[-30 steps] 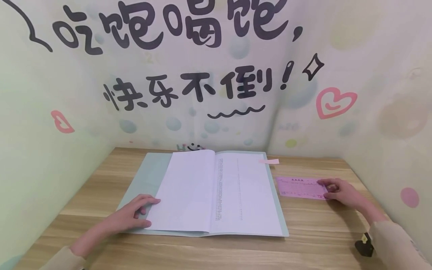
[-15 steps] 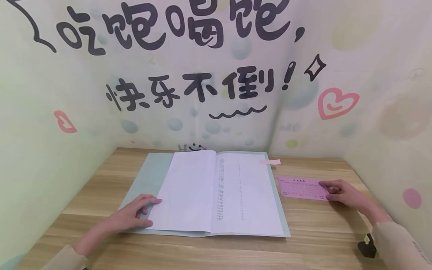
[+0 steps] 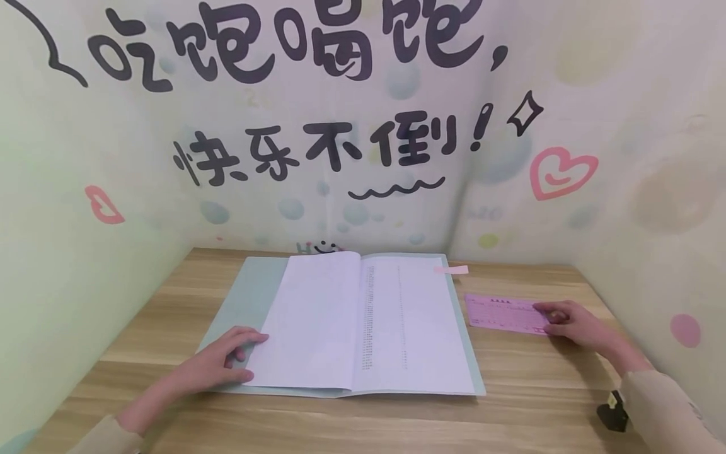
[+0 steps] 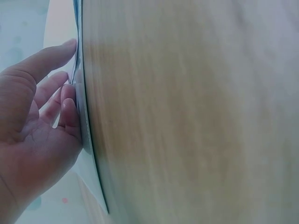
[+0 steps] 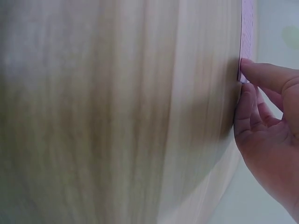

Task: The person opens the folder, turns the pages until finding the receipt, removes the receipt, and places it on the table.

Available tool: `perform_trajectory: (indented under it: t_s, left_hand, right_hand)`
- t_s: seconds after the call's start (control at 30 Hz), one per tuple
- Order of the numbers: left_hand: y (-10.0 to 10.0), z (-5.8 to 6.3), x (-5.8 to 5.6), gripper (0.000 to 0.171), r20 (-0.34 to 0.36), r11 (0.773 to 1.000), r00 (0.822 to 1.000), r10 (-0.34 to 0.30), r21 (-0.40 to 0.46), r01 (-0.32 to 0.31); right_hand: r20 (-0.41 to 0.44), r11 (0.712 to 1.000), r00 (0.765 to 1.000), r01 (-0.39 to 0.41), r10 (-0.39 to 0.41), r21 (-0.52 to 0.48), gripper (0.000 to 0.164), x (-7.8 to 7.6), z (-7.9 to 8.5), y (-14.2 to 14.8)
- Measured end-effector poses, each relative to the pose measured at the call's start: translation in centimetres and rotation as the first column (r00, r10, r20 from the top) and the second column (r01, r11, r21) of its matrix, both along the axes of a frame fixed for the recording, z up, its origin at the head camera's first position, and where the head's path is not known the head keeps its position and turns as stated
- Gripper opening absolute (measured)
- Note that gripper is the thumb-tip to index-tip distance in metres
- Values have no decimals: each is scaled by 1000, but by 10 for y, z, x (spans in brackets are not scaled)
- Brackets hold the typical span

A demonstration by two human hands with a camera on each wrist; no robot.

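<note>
An open light-blue folder [image 3: 252, 293] with white pages lies in the middle of the table. My left hand [image 3: 218, 362] rests at its lower left, index fingertip and thumb on the edge of the left-hand page [image 3: 309, 321]. The left wrist view shows that hand's other fingers loosely bent beside the folder's edge [image 4: 88, 130]. To the right of the folder is a pink printed slip [image 3: 501, 314], held at its right end between the thumb and fingers of my right hand [image 3: 578, 326]. Seen from the right wrist, the thumb lies over the slip's end [image 5: 246, 42].
A pale pink sticky tab [image 3: 454, 270] juts from the top right of the folder. Close to my right sleeve sits a small black object [image 3: 612, 413] with a yellowish patch. The wooden table [image 3: 317, 425] is bounded by printed walls [image 3: 641, 208].
The left end of the pink slip has shifted slightly toward the back while its held end stays put. Both hands keep their places; the head view sways a little.
</note>
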State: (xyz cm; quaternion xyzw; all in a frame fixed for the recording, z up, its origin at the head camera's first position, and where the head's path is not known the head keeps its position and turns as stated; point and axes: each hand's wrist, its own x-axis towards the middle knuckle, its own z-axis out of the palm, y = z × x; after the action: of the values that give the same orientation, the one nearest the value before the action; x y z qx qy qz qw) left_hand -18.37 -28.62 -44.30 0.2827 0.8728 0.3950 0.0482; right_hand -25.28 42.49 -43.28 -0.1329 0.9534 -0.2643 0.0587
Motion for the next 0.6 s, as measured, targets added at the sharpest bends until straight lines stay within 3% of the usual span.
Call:
perform_trajectory:
  t_s: [0.37,0.6]
  left_hand:
    - [2,2,-2,56,19,998,999,45,-49,-44]
    - [0,2,-2,52,-26,998,999,18,-64,-20]
  right_hand:
    - [3,997,998,62,-62,49,43,3,2,-4]
    - [2,995,997,71,-71,72,39,1,2,-9]
